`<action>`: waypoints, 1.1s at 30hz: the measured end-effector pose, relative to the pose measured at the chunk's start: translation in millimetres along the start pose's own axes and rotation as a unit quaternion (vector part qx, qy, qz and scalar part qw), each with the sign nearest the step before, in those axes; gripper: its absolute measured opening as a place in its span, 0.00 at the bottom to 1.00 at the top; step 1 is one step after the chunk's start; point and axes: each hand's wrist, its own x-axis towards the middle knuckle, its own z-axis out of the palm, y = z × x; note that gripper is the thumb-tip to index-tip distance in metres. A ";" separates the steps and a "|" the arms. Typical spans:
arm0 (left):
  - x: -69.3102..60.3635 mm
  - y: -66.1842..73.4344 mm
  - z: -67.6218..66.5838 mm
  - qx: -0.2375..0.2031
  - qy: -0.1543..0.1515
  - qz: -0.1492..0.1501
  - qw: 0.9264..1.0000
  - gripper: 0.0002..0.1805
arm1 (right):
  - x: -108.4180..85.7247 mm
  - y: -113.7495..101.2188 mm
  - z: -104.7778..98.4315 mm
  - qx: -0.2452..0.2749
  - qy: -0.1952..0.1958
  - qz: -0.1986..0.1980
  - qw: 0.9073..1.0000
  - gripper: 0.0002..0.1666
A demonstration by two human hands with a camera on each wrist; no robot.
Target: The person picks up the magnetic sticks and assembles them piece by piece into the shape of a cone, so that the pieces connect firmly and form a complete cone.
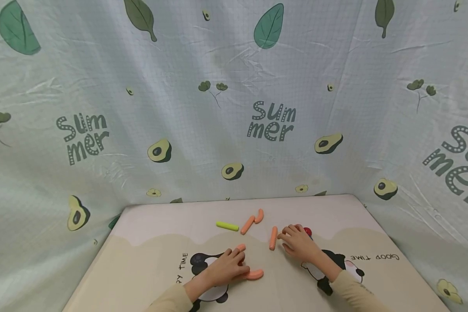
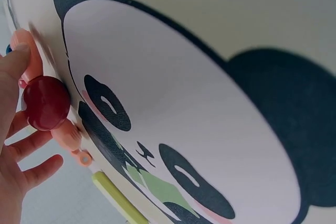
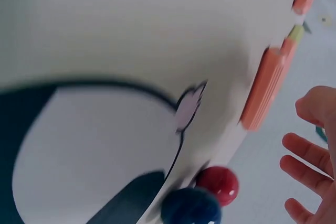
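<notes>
My left hand (image 1: 227, 266) curls over a glossy red ball (image 2: 46, 103), which it hides in the head view. In the left wrist view the thumb lies against a curved orange stick (image 2: 32, 59) and the index finger passes behind the ball. Another orange stick (image 2: 66, 134) is on the ball's other side; whether either stick is joined to it I cannot tell. My right hand (image 1: 299, 242) hovers with loosely bent fingers, holding nothing, just right of a straight orange stick (image 1: 273, 238). A red ball (image 3: 218, 184) and a blue ball (image 3: 190, 205) lie beside that hand.
Farther back on the printed table mat (image 1: 148, 242) lie a yellow-green stick (image 1: 227, 226), a straight orange stick (image 1: 247, 225) and a short curved one (image 1: 259, 216). A patterned curtain (image 1: 195, 130) hangs behind the table and along both sides.
</notes>
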 end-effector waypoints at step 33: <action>0.9 0.1 -2.7 -0.026 -0.022 -0.003 0.999 0.06 | -2.2 42.1 18.9 -0.037 -0.042 0.134 0.989 0.12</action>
